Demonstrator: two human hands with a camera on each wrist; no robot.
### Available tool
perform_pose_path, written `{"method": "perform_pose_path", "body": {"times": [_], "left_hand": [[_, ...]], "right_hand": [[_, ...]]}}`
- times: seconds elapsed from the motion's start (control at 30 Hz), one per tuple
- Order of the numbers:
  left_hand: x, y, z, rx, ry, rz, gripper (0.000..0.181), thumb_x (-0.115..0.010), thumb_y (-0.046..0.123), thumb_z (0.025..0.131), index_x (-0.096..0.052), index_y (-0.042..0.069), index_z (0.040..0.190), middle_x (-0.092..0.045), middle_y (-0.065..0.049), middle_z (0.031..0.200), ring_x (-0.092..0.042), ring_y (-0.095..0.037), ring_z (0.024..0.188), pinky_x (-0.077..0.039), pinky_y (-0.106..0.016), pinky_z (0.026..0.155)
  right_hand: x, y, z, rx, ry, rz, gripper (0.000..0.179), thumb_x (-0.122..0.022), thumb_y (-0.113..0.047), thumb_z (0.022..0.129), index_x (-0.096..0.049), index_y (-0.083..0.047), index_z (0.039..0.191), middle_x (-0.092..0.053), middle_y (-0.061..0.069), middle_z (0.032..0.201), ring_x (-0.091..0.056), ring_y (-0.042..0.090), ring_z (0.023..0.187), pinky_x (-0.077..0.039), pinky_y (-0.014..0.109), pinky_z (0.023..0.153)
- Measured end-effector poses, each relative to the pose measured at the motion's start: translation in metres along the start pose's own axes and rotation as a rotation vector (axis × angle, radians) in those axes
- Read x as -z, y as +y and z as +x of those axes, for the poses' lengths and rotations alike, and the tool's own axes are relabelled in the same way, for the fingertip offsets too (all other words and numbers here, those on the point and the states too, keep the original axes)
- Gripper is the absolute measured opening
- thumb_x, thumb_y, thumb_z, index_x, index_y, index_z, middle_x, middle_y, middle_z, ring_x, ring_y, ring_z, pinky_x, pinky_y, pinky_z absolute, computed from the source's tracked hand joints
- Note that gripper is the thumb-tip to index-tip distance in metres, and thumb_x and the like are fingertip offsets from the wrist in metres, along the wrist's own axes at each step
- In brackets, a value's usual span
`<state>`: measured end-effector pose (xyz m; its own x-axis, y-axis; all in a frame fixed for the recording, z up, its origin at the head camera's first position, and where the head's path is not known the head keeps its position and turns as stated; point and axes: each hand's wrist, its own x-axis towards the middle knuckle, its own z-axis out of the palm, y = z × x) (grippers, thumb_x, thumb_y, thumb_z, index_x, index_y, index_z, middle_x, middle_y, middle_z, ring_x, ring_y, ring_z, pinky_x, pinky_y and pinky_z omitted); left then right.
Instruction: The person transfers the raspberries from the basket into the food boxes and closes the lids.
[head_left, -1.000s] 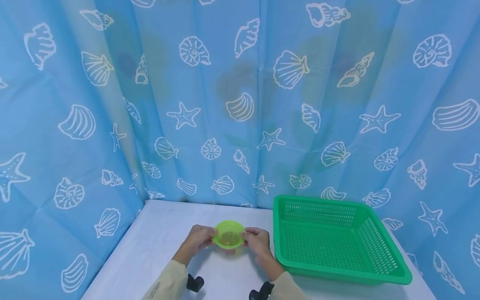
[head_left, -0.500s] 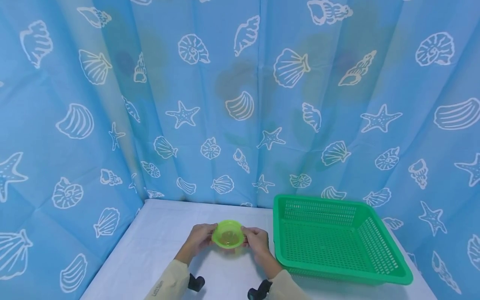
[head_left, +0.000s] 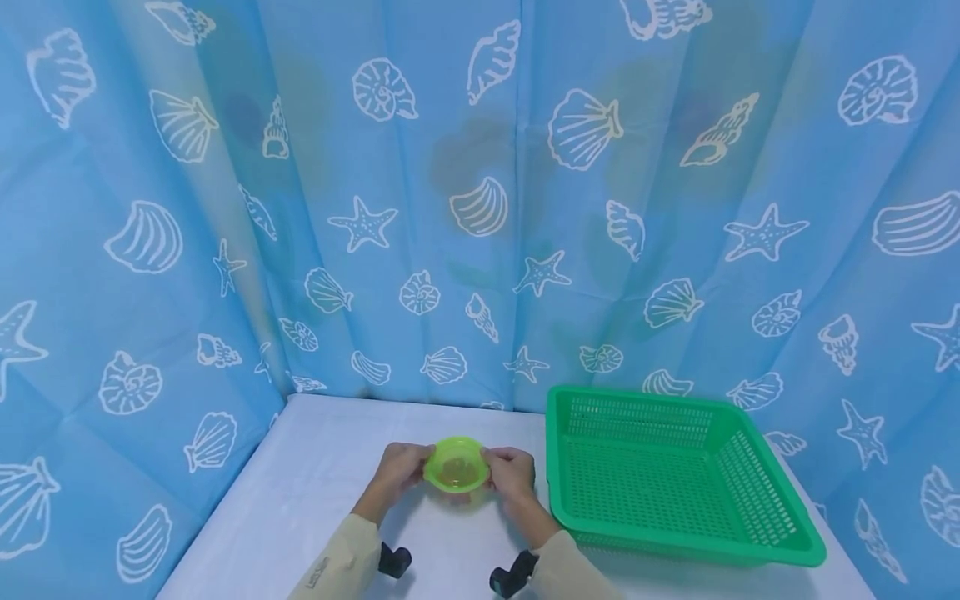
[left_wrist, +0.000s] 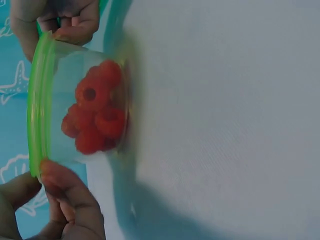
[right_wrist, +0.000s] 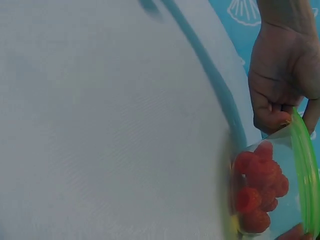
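Observation:
A clear round food container (left_wrist: 65,90) with a lime-green lid (head_left: 457,463) is between my two hands. Through its wall, in both wrist views, several red raspberries (left_wrist: 95,117) show, heaped toward the bottom. My left hand (head_left: 401,467) pinches the lid's rim on the left between thumb and fingers. On the opposite side my right hand (head_left: 512,473) pinches the same rim; only its fingertips (right_wrist: 294,234) appear in the right wrist view. The lid sits on the container all round where visible. Whether the base touches the table cannot be told.
A large green plastic basket (head_left: 573,527) with perforated walls stands on the table to the right of my right hand. White cloth covers the table (head_left: 315,450). A blue shell-patterned curtain (head_left: 420,208) closes off the back and sides.
Both hands keep their grip on the lid's rim, with small shifts of thumbs and fingers. The head view tilts slightly. The basket stays where it was.

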<state>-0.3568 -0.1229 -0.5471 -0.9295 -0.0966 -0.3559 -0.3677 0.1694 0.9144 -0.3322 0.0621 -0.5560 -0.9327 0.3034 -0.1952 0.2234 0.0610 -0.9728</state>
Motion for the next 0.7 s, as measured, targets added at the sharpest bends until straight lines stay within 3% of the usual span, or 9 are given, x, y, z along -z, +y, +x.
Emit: {"method": "perform_pose_path", "body": {"times": [0.1,0.2,0.33,0.4,0.57,0.7], "left_hand": [[-0.002,0.0,-0.005,-0.058,0.004,0.12,0.052,-0.061,0.035,0.093,-0.056,-0.008,0.122,-0.061,-0.017,0.11,-0.062,-0.026,0.092,-0.058,-0.035,0.072],[-0.005,0.005,-0.013,-0.227,0.069,0.306,0.069,-0.054,0.054,0.093,-0.052,-0.003,0.132,-0.054,-0.021,0.125,-0.057,-0.035,0.109,-0.053,-0.046,0.088],[-0.009,0.019,-0.021,-0.466,0.155,0.512,0.08,-0.042,0.067,0.092,-0.04,0.01,0.148,-0.037,-0.018,0.15,-0.036,-0.038,0.137,-0.03,-0.058,0.11],[-0.009,0.027,-0.025,-0.538,0.155,0.584,0.083,-0.04,0.071,0.091,-0.034,0.014,0.152,-0.031,-0.015,0.156,-0.027,-0.037,0.142,-0.024,-0.059,0.112],[-0.005,0.041,-0.032,-0.668,0.186,0.786,0.087,-0.037,0.075,0.089,-0.028,0.019,0.155,-0.026,-0.013,0.158,-0.02,-0.042,0.144,-0.021,-0.063,0.112],[0.003,0.04,-0.035,-0.708,0.214,0.915,0.089,-0.038,0.078,0.086,-0.028,0.023,0.155,-0.025,-0.012,0.159,-0.018,-0.046,0.143,-0.02,-0.066,0.111]], "right_hand": [[0.003,-0.001,-0.002,0.006,-0.04,-0.045,0.035,-0.064,-0.027,0.093,-0.063,0.002,0.114,-0.064,0.014,0.101,-0.062,0.024,0.083,-0.056,0.032,0.06],[0.006,-0.011,-0.008,0.058,-0.057,-0.143,0.052,-0.057,-0.039,0.096,-0.053,0.0,0.13,-0.057,0.021,0.121,-0.059,0.034,0.105,-0.055,0.046,0.08],[0.012,-0.038,-0.023,0.211,-0.103,-0.289,0.067,-0.047,-0.051,0.097,-0.039,-0.005,0.147,-0.039,0.023,0.145,-0.04,0.043,0.132,-0.035,0.062,0.104],[0.018,-0.052,-0.03,0.316,-0.151,-0.347,0.071,-0.043,-0.054,0.098,-0.034,-0.009,0.151,-0.032,0.02,0.152,-0.033,0.042,0.138,-0.029,0.064,0.107],[0.038,-0.08,-0.043,0.539,-0.21,-0.527,0.073,-0.038,-0.06,0.098,-0.024,-0.017,0.156,-0.021,0.011,0.16,-0.019,0.035,0.146,-0.022,0.064,0.111],[0.061,-0.084,-0.042,0.619,-0.205,-0.641,0.075,-0.042,-0.06,0.097,-0.022,-0.02,0.157,-0.012,0.012,0.162,-0.014,0.037,0.147,-0.02,0.066,0.11]]}}
